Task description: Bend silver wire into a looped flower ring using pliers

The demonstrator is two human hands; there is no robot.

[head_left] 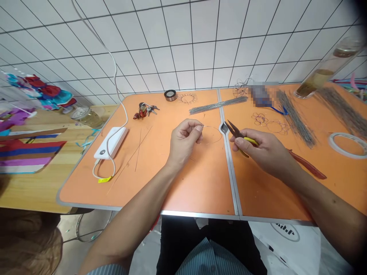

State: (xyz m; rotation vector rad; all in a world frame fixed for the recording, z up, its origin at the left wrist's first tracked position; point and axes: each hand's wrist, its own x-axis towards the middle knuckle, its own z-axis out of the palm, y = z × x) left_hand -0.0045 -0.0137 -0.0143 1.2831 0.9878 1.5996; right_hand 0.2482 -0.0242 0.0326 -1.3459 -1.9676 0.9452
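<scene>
My left hand [185, 139] is closed in a pinch on a thin wire [212, 134] bent into a loop, held just above the orange table [183, 183]. My right hand [262, 151] grips yellow-handled pliers [237, 133] whose dark jaws are open and point left toward the wire loop, a short gap away. Both hands hover near the table's centre seam.
A bundle of straight wires [218, 105] lies behind the hands, more wire bundles [295, 118] at right. Finished wire flowers [269, 124], a tape roll [170, 95], keys [145, 110], a white power bank [111, 142] with cable, a white tape ring [348, 144], a red-handled tool [308, 166] and a bottle [323, 74].
</scene>
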